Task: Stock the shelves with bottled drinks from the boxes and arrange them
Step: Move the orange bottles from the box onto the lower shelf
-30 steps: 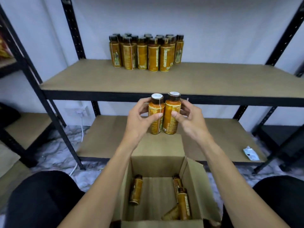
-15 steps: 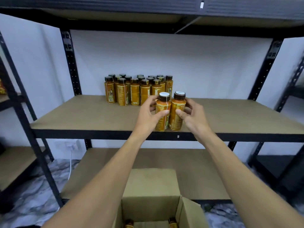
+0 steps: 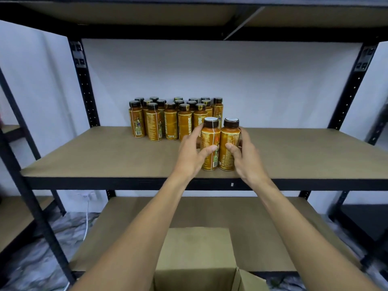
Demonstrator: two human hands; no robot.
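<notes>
Cardboard comes first: the open box (image 3: 195,255) sits lowest (its contents out of sight from here). Above it, the left hand (image 3: 190,156) curls round one amber bottle (image 3: 210,135) and the right hand (image 3: 247,158) round its twin (image 3: 230,135), both upright, touching, near the front of the middle shelf (image 3: 105,156). Behind stands a packed cluster (image 3: 170,122). Stocking looks well begun; this pair needs joining to the rows.

2 front bottles (image 3: 210,136), approx 16 back bottles (image 3: 170,122), 1 box (image 3: 195,248).
</notes>
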